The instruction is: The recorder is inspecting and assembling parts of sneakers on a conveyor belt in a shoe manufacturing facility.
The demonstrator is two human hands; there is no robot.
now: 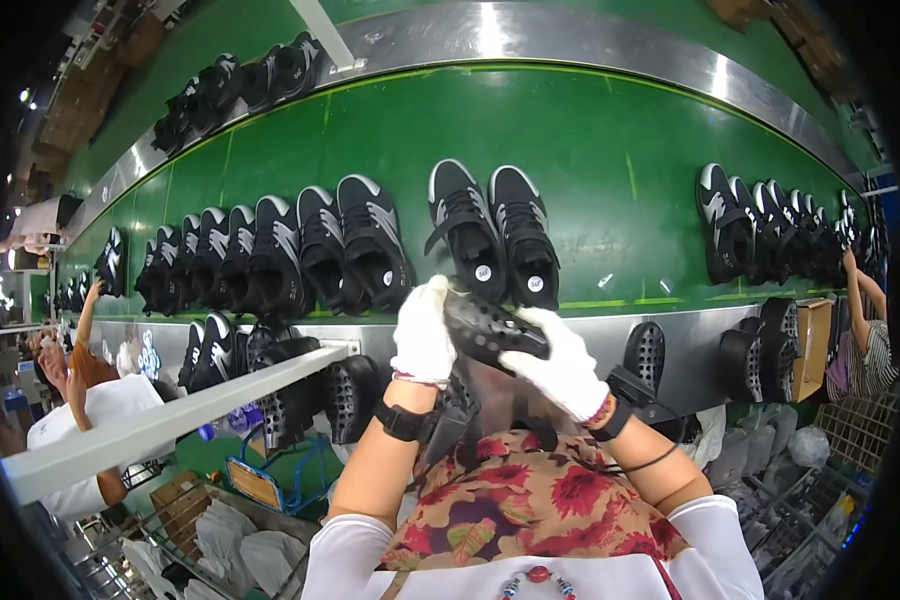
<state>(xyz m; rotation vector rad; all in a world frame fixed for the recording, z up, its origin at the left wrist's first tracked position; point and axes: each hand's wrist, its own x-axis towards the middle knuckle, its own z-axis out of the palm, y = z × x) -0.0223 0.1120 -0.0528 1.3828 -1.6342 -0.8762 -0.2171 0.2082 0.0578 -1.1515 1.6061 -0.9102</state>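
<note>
My left hand (425, 332), in a white glove, grips the left end of a black shoe-shaped piece with holes (490, 332). My right hand (558, 368), gloved too, is closed round its right end. The piece is tilted in front of my body, over the near edge of the green belt. Just beyond it stand two black sneakers with grey trim, a left one (464, 225) and a right one (523, 228), toes pointing away. Each has a round white label inside its heel. The held piece partly covers the left sneaker's heel.
Rows of similar sneakers stand on the green belt (610, 130) to the left (275, 250) and right (725, 225). More black holed pieces (646, 355) lean along the metal near edge. A white bar (200, 410) crosses at left. Other people work at both sides.
</note>
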